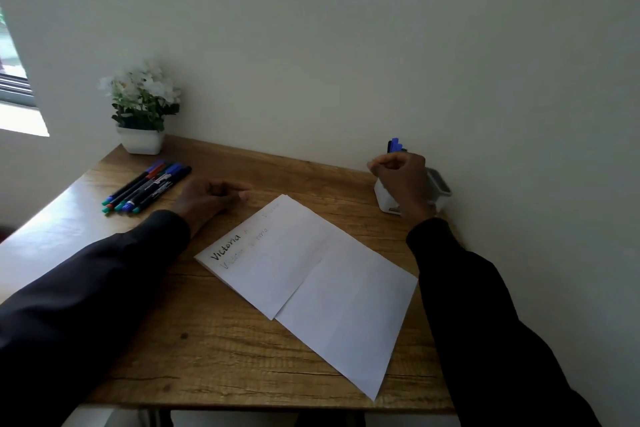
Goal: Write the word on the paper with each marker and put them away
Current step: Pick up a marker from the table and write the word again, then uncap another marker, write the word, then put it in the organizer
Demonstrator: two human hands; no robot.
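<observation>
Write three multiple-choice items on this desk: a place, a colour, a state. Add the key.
1. Where do the loose markers lie? A. on the table, left of the paper; B. on the paper; C. on the floor.
2. What colour are the flowers in the pot? A. red; B. white; C. yellow.
3. How is the paper? A. blank; B. crumpled; C. flat, with writing on it.
Key: 1 A, they lie together on the wood by the left hand; 2 B, white blooms over green leaves; 3 C, handwriting shows near its left corner.
</observation>
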